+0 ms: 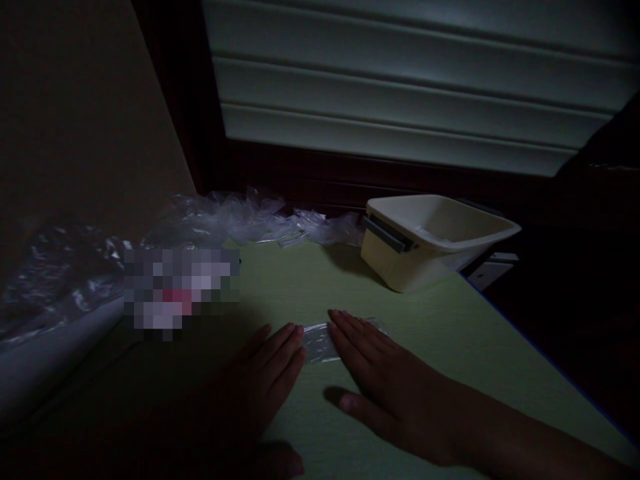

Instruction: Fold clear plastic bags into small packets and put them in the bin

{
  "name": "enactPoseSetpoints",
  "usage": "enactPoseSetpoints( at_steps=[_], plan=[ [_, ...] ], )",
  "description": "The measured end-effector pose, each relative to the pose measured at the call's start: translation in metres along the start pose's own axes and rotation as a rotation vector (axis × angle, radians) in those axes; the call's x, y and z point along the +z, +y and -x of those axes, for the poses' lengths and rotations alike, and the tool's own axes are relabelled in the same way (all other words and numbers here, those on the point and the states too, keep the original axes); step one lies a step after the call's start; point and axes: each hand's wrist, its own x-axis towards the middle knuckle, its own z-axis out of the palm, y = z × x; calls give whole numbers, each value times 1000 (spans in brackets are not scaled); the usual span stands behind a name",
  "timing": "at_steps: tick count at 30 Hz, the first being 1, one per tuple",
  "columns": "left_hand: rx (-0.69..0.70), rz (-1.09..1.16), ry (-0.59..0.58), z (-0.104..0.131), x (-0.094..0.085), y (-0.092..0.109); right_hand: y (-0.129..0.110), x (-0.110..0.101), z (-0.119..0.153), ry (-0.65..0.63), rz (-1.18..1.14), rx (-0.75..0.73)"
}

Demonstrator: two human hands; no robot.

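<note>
A small clear plastic piece point(320, 343) lies flat on the green tabletop point(310, 287) between my hands. My right hand point(385, 373) rests palm down with its fingers stretched over the right part of the plastic and its thumb held apart. On the other side, my left hand point(265, 380) is flat too, its fingertips at the plastic's left edge and its thumb spread toward the front. Neither hand grips anything. The light is dim, and the left forearm is very dark.
A cream bin point(415, 260) with grey handles stands at the back right. Crumpled clear plastic point(220, 217) lines the back edge, with more plastic point(75, 267) at the left. A blurred-out item point(175, 293) sits at left. The table's blue edge runs down the right.
</note>
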Motion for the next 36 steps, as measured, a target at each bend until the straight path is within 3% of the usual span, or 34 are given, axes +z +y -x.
enactPoseSetpoints(
  at_steps=[8, 12, 15, 21, 26, 32, 36],
  plan=[
    [-18, -27, -31, 1, 0, 2, 32, 9, 6, 51, 188, 157],
    [-28, -35, -37, 1, -7, 2, 40, 19, 7, 172, 264, 196],
    [-26, -28, -44, 0, -9, 1, 42, 13, 5, 256, 245, 225],
    [-48, 33, 28, -5, -4, 0, 19, -12, 1, 382, 80, -17],
    [-110, 83, 29, -9, -6, 4, 2, -7, -2, 249, 15, -181],
    [-54, 95, -1, -9, -13, 6, 7, -1, -4, 205, 48, -132],
    [57, 70, 58, -9, -15, 11, 11, -3, -5, 198, 30, -97]
  ],
)
